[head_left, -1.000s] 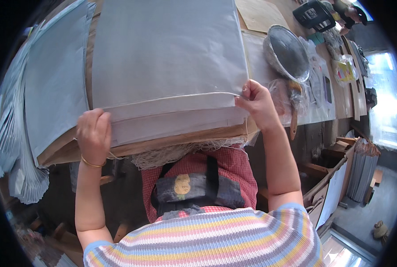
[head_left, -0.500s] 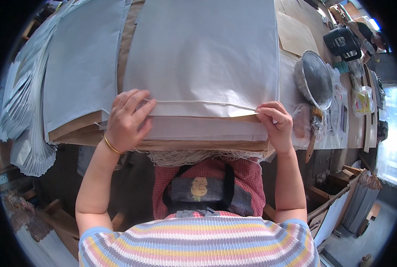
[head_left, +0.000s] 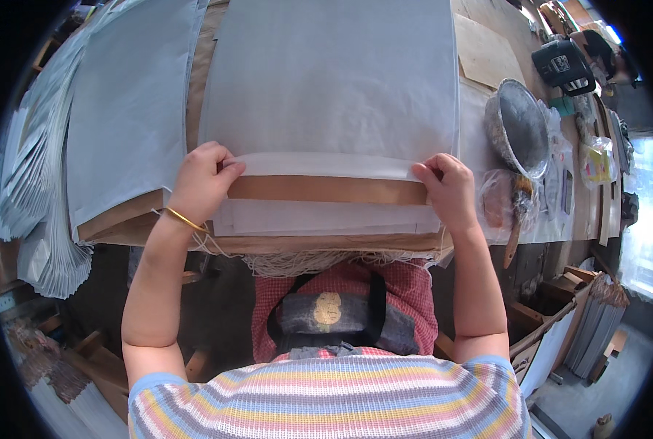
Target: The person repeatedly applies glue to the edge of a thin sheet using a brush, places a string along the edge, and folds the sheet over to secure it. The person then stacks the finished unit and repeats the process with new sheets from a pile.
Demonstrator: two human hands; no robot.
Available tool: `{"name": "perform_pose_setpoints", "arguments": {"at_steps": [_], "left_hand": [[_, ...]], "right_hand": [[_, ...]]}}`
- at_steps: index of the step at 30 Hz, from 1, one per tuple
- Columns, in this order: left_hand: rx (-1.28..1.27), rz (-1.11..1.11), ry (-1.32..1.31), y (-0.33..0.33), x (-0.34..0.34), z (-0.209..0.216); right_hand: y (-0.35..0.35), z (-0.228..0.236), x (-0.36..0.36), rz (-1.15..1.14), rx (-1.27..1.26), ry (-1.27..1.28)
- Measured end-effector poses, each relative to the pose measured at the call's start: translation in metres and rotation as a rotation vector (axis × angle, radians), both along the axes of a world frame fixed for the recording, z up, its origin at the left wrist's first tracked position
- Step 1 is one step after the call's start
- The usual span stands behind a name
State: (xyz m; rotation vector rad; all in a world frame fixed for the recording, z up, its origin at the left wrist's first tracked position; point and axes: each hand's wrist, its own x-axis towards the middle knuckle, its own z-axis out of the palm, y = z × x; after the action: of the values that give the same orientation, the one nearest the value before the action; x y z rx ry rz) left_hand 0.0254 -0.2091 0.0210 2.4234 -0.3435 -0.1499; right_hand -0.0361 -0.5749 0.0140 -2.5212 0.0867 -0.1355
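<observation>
A large whitish, slightly see-through sheet of paper (head_left: 326,88) lies in front of me, its near edge turned up into a narrow flap. My left hand (head_left: 208,175) pinches the flap's left end between thumb and fingers. At the right end, my right hand (head_left: 447,184) has the same kind of pinch. Just below the fold shows a smooth brown strip (head_left: 326,189), and nearer still a pale layer (head_left: 326,218). No string shows on the sheet; whether one lies inside the fold is hidden.
White strings (head_left: 319,263) hang over the table's near edge. Another sheet (head_left: 129,102) and fanned paper stacks (head_left: 38,183) lie left. On the right are a grey bowl (head_left: 496,128), a brush (head_left: 514,227) and a black container (head_left: 563,67). Another person (head_left: 606,55) is at far right.
The string that ran across the sheet between my hands is out of sight. The sheet's near edge is now folded away from me, baring more of the brown strip. My left fingers have closed.
</observation>
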Motion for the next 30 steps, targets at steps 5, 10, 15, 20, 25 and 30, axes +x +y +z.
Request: {"name": "perform_pose_setpoints", "arguments": {"at_steps": [5, 10, 15, 20, 25, 30], "left_hand": [[0.395, 0.125, -0.191, -0.013, -0.015, -0.010], [0.300, -0.424, -0.513, -0.077, -0.051, 0.012], [0.635, -0.193, -0.199, -0.045, -0.049, -0.019], [0.145, -0.010, -0.388, -0.006, -0.035, -0.036], [0.098, 0.165, -0.334, 0.002, -0.024, -0.033], [-0.458, 0.441, 0.008, 0.013, -0.028, -0.005]], "right_hand": [[0.012, -0.027, -0.010, -0.137, -0.341, -0.194], [0.098, -0.014, -0.019, 0.313, -0.359, -0.289], [0.062, -0.015, -0.032, 0.067, -0.361, 0.006], [0.015, -0.009, -0.048, -0.222, -0.253, -0.228], [0.020, -0.002, -0.033, -0.322, -0.031, -0.178], [0.004, 0.029, -0.047, -0.298, 0.957, -0.146]]}}
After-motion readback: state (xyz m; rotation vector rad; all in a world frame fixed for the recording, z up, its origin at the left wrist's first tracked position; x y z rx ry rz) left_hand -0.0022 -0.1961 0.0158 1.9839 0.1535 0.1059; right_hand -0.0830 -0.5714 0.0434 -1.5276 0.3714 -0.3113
